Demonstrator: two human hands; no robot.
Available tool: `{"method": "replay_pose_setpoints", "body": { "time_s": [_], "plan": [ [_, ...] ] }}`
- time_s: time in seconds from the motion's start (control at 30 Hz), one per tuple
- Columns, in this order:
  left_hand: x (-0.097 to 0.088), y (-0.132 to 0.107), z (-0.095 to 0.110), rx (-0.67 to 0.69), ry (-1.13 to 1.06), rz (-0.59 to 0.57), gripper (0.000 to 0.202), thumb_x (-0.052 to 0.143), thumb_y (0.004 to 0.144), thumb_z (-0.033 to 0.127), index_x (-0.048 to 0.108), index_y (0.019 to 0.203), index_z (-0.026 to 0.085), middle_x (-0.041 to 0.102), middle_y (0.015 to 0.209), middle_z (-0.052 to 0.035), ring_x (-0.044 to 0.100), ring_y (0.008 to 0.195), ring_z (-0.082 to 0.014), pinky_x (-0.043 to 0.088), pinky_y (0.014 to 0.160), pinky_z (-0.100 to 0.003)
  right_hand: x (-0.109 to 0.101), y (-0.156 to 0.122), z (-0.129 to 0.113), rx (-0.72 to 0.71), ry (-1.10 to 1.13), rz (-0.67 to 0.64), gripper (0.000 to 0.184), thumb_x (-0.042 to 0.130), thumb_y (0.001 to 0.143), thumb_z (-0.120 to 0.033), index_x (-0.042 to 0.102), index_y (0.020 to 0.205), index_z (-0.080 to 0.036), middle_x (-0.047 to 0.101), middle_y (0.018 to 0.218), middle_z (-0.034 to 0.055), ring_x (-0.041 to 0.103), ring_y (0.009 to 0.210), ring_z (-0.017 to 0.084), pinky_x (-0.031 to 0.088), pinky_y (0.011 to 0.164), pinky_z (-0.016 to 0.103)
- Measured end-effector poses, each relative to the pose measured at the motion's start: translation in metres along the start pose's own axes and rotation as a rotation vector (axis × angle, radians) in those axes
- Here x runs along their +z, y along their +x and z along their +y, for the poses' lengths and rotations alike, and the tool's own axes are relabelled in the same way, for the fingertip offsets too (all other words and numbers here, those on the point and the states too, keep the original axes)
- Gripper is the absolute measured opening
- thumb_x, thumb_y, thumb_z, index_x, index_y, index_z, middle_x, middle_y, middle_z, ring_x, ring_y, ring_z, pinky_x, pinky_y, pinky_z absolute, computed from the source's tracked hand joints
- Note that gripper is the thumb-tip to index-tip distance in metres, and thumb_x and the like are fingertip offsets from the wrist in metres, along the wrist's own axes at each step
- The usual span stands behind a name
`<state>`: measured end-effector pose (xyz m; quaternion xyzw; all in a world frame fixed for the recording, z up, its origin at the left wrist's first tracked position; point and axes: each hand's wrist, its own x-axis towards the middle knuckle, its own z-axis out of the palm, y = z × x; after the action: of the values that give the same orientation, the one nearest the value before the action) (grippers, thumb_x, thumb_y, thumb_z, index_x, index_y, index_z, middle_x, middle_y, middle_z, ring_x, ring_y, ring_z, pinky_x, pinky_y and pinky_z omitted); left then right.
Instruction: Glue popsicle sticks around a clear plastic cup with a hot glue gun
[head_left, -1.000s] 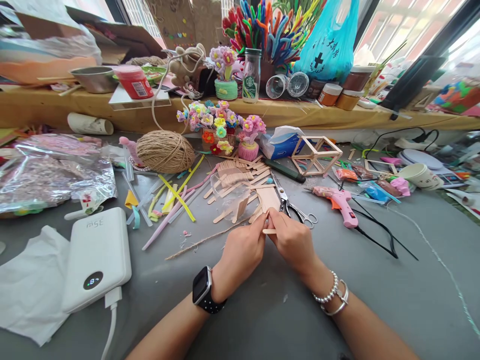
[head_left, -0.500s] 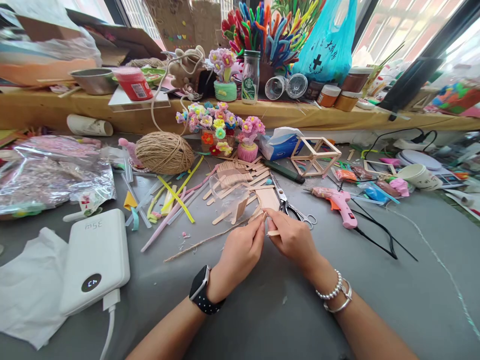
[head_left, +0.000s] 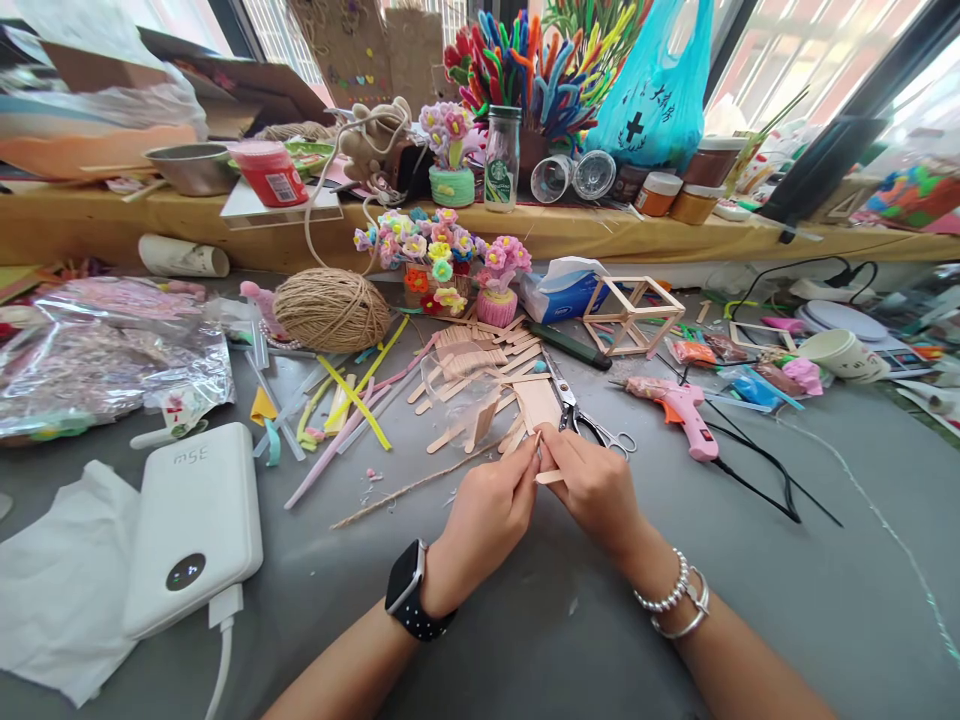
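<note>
My left hand [head_left: 487, 515] and my right hand [head_left: 596, 490] meet over the grey table, both pinched on a small wooden craft stick [head_left: 548, 476]. The stick's pale end pokes out between the fingertips. The left wrist wears a black smartwatch [head_left: 405, 580]; the right wrist wears silver bracelets [head_left: 675, 600]. Just beyond my fingers lies a pile of loose wooden sticks [head_left: 480, 365] with a flat panel of glued sticks [head_left: 537, 398].
Scissors [head_left: 581, 410] and a pink glue gun [head_left: 679, 405] lie right of the pile. A stick cube frame [head_left: 630, 310], a twine ball [head_left: 330, 308], pipe-cleaner flowers [head_left: 442, 255] stand behind. A white power bank [head_left: 191, 520] sits left, on tissue.
Both hands stayed together on the stick, shifting slightly; the fingers have worked it a little lower and nearer to me. Nothing else on the table moved.
</note>
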<state>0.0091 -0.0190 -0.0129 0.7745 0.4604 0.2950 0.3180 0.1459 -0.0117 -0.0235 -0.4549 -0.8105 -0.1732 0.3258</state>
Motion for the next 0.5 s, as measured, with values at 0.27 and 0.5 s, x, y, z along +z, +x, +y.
{"method": "replay_pose_setpoints", "body": {
  "time_s": [0.27, 0.5],
  "plan": [
    [0.0024, -0.0024, 0.0027, -0.038, -0.113, -0.069, 0.032, 0.027, 0.091, 0.026, 0.055, 0.101, 0.015, 0.049, 0.047, 0.0034, 0.047, 0.045, -0.0119, 0.038, 0.054, -0.022, -0.0029, -0.0007, 0.004, 0.04, 0.05, -0.002, 0.028, 0.035, 0.089, -0.018, 0.061, 0.089, -0.009, 0.06, 0.058, 0.0025, 0.055, 0.05, 0.012, 0.035, 0.047, 0.022],
    [-0.0016, -0.0006, 0.003, -0.078, -0.271, -0.062, 0.027, 0.024, 0.092, 0.03, 0.049, 0.099, 0.019, 0.048, 0.048, 0.0062, 0.046, 0.045, -0.0106, 0.039, 0.055, -0.022, -0.0074, 0.0031, 0.0046, 0.235, 0.405, -0.035, 0.02, 0.037, 0.088, -0.017, 0.057, 0.092, -0.014, 0.066, 0.082, 0.0054, 0.06, 0.073, 0.013, 0.043, 0.065, 0.021]
  ]
}}
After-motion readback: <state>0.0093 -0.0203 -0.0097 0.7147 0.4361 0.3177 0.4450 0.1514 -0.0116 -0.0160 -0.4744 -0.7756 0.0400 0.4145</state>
